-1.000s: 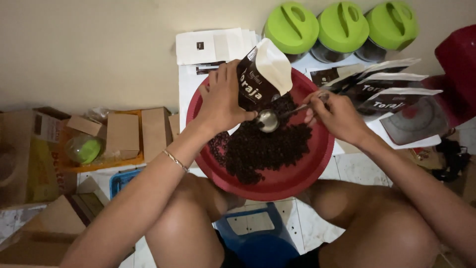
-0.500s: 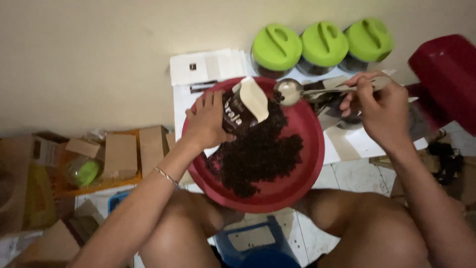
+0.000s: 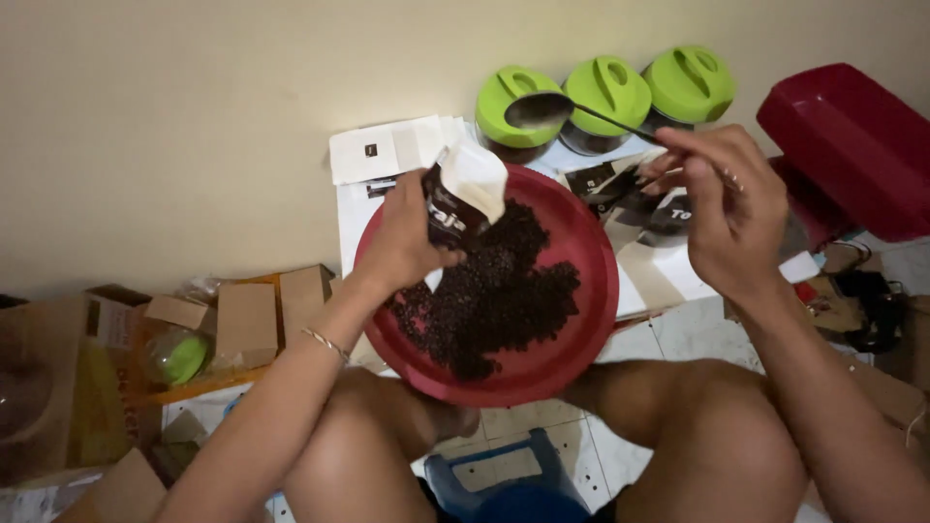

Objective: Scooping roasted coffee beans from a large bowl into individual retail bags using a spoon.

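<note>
My left hand [image 3: 405, 240] holds a small dark pouch with a white open top [image 3: 463, 198] above a round red tray [image 3: 581, 320]. A heap of dark coffee beans [image 3: 494, 295] lies on the tray. My right hand [image 3: 728, 208] grips the handle of a metal spoon [image 3: 542, 109], raised up and to the right of the pouch, its bowl hanging in front of the green-lidded jars. Whether the spoon holds beans cannot be told.
Three jars with green lids [image 3: 608, 92] stand against the wall behind the tray. More dark pouches [image 3: 639, 199] and white papers [image 3: 387, 155] lie on the floor. A red bin [image 3: 852, 145] is at right, cardboard boxes [image 3: 247, 320] at left, a blue stool [image 3: 504, 479] below.
My right hand lifted the spoon out of the beans and moved it up and away from the pouch, toward the jars. My left hand kept holding the pouch over the tray.
</note>
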